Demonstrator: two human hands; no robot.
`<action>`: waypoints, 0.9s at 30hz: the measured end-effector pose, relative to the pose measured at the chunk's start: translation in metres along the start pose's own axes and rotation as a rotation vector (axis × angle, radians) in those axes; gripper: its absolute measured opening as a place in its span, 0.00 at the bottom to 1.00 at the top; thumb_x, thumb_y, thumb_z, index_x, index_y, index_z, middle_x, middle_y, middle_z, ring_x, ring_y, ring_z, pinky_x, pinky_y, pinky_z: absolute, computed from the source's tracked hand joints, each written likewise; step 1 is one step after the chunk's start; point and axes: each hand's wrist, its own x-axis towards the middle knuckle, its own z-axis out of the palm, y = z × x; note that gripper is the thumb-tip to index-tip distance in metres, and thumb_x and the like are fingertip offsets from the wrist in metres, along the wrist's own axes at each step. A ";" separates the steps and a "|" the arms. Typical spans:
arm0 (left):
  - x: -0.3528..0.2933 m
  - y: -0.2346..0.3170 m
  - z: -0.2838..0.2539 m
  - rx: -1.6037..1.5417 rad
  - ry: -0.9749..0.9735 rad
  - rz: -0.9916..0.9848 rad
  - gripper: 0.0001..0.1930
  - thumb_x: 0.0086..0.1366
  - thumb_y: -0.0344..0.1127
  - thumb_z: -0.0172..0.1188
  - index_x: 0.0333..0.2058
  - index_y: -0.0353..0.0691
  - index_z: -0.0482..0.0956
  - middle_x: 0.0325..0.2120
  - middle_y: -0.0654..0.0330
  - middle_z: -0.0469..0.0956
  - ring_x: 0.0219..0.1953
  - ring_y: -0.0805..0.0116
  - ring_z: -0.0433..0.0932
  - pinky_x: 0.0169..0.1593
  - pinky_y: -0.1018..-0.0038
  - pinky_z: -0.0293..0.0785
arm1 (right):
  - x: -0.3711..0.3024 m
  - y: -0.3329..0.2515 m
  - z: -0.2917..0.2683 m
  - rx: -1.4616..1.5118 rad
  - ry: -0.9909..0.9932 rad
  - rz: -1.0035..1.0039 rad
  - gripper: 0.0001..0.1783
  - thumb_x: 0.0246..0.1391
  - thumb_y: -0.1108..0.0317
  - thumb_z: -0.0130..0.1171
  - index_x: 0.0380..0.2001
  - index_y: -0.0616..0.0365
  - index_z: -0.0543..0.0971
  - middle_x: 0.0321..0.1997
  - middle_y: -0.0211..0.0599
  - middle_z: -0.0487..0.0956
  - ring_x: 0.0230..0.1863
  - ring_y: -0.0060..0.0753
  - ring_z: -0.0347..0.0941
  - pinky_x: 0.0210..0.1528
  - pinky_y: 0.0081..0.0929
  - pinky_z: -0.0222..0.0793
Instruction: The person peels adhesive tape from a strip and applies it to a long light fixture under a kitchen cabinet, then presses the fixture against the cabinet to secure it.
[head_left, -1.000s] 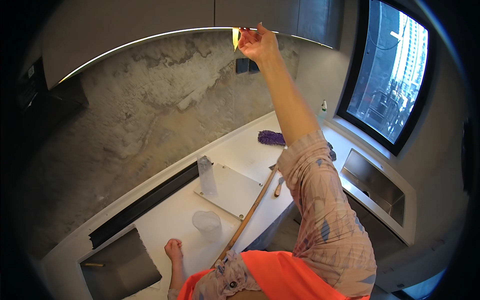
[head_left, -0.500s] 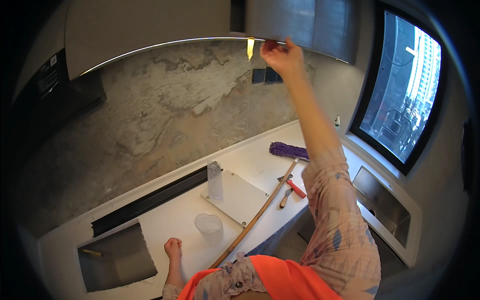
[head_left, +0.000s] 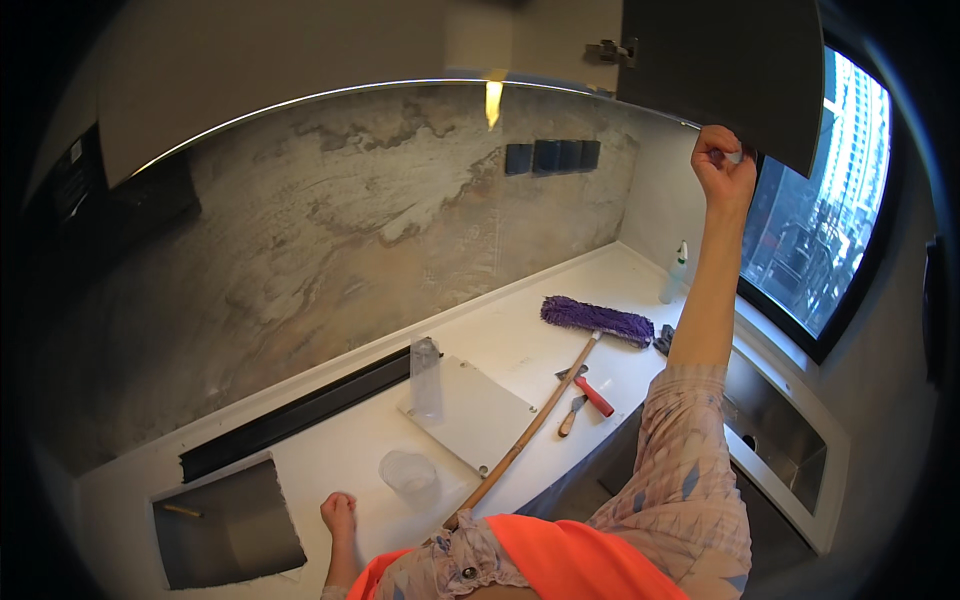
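My right hand (head_left: 722, 172) is raised high at the right, its fingers curled at the lower edge of a dark wall-cabinet door (head_left: 725, 70). The door stands swung out from the cabinet, its inner face and a metal hinge (head_left: 610, 52) showing. Something small and pale shows between these fingers; I cannot tell what it is. My left hand (head_left: 339, 512) rests as a closed fist on the white countertop (head_left: 350, 455), between a square sink cutout (head_left: 225, 530) and a translucent plastic container (head_left: 408, 475).
On the counter lie a purple fluffy mop (head_left: 597, 320) with a wooden pole, a red-handled scraper (head_left: 596, 397), a putty knife (head_left: 572, 417), a pale square panel (head_left: 465, 410), a clear plastic cylinder (head_left: 425, 380) and a black strip (head_left: 300, 410). A spray bottle (head_left: 677, 272) stands near the window.
My right hand has moved right, and the cabinet door has swung open, baring the hinge. The left fist has stayed on the counter. My view has shifted slightly.
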 end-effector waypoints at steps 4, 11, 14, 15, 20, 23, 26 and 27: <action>0.000 0.003 -0.001 -0.038 0.001 -0.010 0.10 0.54 0.26 0.47 0.17 0.34 0.75 0.15 0.62 0.73 0.17 0.77 0.66 0.22 0.79 0.62 | 0.014 -0.044 -0.011 -0.006 0.049 -0.080 0.21 0.60 0.53 0.53 0.23 0.58 0.68 0.20 0.33 0.69 0.20 0.26 0.67 0.22 0.23 0.66; -0.014 0.027 0.003 0.020 0.021 -0.021 0.11 0.56 0.27 0.46 0.18 0.35 0.74 0.14 0.63 0.72 0.16 0.77 0.65 0.20 0.80 0.60 | 0.029 -0.026 -0.041 -0.482 0.015 -0.366 0.22 0.64 0.48 0.50 0.40 0.58 0.74 0.33 0.34 0.76 0.33 0.30 0.74 0.31 0.25 0.73; -0.013 0.023 0.004 0.000 0.050 0.037 0.11 0.57 0.27 0.46 0.18 0.36 0.74 0.14 0.63 0.72 0.16 0.78 0.65 0.20 0.80 0.59 | 0.035 0.035 -0.060 -1.141 -0.022 -0.412 0.17 0.63 0.54 0.54 0.48 0.54 0.76 0.41 0.37 0.80 0.37 0.33 0.77 0.36 0.30 0.76; -0.012 0.020 0.007 -0.017 0.056 0.060 0.11 0.57 0.27 0.46 0.18 0.36 0.74 0.14 0.63 0.72 0.16 0.78 0.65 0.20 0.80 0.59 | 0.033 0.064 -0.064 -1.361 -0.087 -0.368 0.18 0.61 0.55 0.56 0.48 0.54 0.77 0.43 0.36 0.80 0.40 0.29 0.77 0.40 0.30 0.75; -0.010 0.016 0.010 -0.061 0.080 0.049 0.11 0.58 0.27 0.47 0.17 0.35 0.74 0.15 0.62 0.73 0.17 0.78 0.66 0.21 0.80 0.60 | 0.063 0.173 -0.102 -1.956 -0.341 -0.554 0.18 0.53 0.52 0.66 0.40 0.54 0.82 0.37 0.31 0.82 0.37 0.22 0.77 0.38 0.25 0.72; -0.010 0.017 0.010 -0.072 0.075 0.028 0.11 0.58 0.27 0.47 0.17 0.35 0.74 0.15 0.62 0.72 0.17 0.78 0.66 0.21 0.80 0.60 | 0.066 0.198 -0.095 -1.690 -0.164 -0.147 0.17 0.53 0.53 0.66 0.36 0.56 0.82 0.34 0.29 0.82 0.35 0.18 0.75 0.37 0.21 0.68; -0.011 0.016 0.006 -0.025 0.080 -0.010 0.12 0.58 0.27 0.47 0.17 0.36 0.74 0.14 0.63 0.72 0.16 0.78 0.65 0.20 0.80 0.59 | 0.067 0.201 -0.089 -1.554 -0.129 0.018 0.14 0.56 0.55 0.63 0.31 0.56 0.83 0.29 0.27 0.81 0.30 0.13 0.72 0.33 0.17 0.65; -0.011 0.014 0.004 -0.003 0.085 -0.022 0.12 0.58 0.27 0.47 0.17 0.36 0.74 0.14 0.64 0.72 0.15 0.78 0.65 0.19 0.80 0.59 | 0.065 0.197 -0.085 -1.570 -0.127 -0.032 0.14 0.57 0.56 0.62 0.31 0.56 0.83 0.28 0.26 0.81 0.29 0.13 0.71 0.33 0.18 0.65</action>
